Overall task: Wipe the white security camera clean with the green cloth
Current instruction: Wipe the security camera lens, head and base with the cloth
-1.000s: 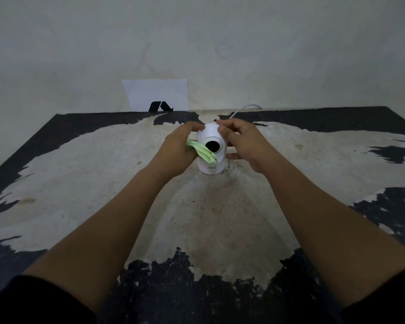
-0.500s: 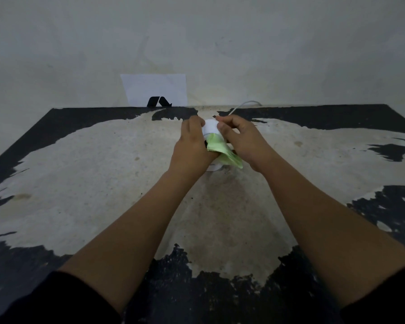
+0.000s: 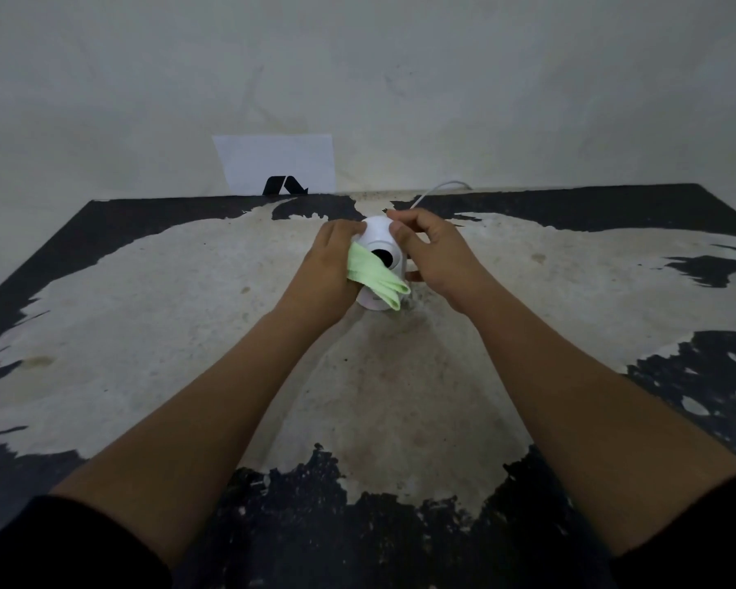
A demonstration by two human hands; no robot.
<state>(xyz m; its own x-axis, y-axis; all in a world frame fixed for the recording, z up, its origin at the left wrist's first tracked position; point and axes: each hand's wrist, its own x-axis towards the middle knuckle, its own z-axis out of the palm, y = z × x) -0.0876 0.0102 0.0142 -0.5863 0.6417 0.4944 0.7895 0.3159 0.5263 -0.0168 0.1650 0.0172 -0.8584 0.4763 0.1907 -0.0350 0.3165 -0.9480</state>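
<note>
The white security camera (image 3: 378, 236) stands upright on the worn table, its round head and black lens facing me. My left hand (image 3: 329, 267) holds the folded green cloth (image 3: 375, 276) against the camera's left front; the cloth hangs down over part of the lens and the base. My right hand (image 3: 431, 252) grips the head of the camera from the right, thumb on its top. A white cable (image 3: 436, 191) runs from behind the camera toward the wall.
The table (image 3: 188, 325) is black with a large worn pale patch and ends at a pale wall at the back. A white sheet with a black mark (image 3: 278, 165) leans against that wall, left of the camera.
My left hand has slid the green cloth back to the left across the camera's front, so the black lens shows again. My right hand stays on the camera head.
</note>
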